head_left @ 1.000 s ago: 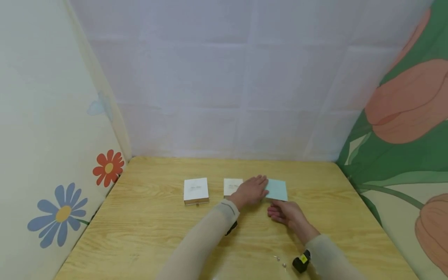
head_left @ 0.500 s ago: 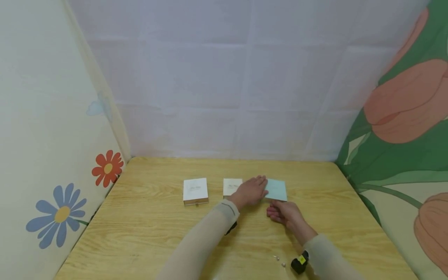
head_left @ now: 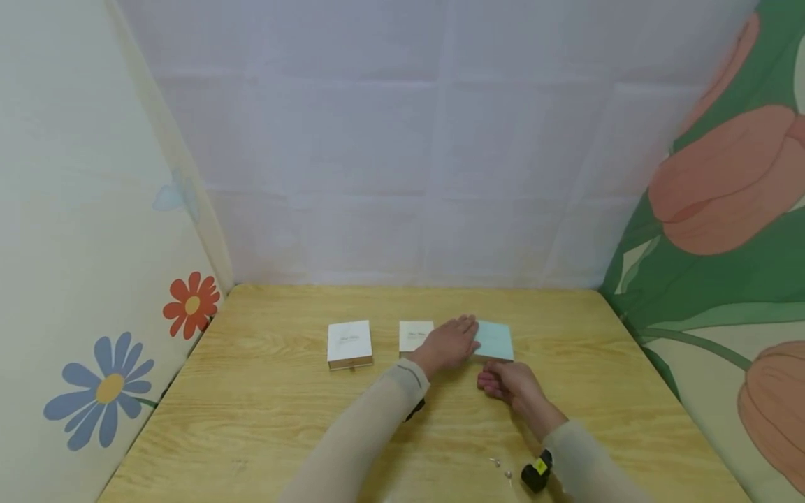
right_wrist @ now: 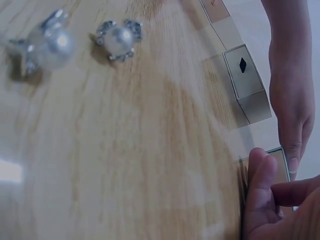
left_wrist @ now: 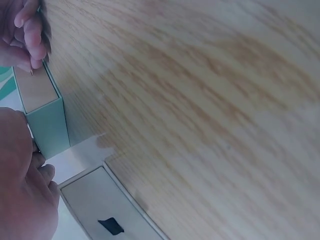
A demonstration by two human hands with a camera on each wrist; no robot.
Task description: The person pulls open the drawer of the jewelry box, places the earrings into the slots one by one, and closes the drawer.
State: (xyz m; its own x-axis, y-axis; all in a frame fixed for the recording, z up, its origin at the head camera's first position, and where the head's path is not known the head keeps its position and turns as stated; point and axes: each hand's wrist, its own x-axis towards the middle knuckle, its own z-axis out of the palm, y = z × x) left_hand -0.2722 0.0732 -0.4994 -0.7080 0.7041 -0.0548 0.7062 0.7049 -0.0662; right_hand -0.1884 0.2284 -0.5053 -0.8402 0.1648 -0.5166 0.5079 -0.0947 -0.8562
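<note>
A mint-green drawer box (head_left: 495,340) with a tan front lies on the table. My left hand (head_left: 451,342) rests along its left side and top edge, fingers stretched out. At the box's front, my right hand (head_left: 517,383) has its fingers curled. Its thumb and finger pinch a small pull tab (left_wrist: 31,72) on the tan drawer front, mostly hidden by the fingertips. Just left, partly behind my left wrist, sits a cream box (head_left: 415,334), whose dark pull tab (left_wrist: 111,226) shows in the left wrist view.
A white box (head_left: 349,342) stands further left. Two pearl earrings lie near the table's front, one pearl earring (right_wrist: 119,41) showing silvery trim around its pearl. Beside them is the black wrist camera (head_left: 536,475) on my right sleeve. A pale cloth (head_left: 402,175) hangs behind the table.
The head view has shifted slightly. Both hands keep their places at the mint-green box, and the other boxes and the earrings stay where they were.
</note>
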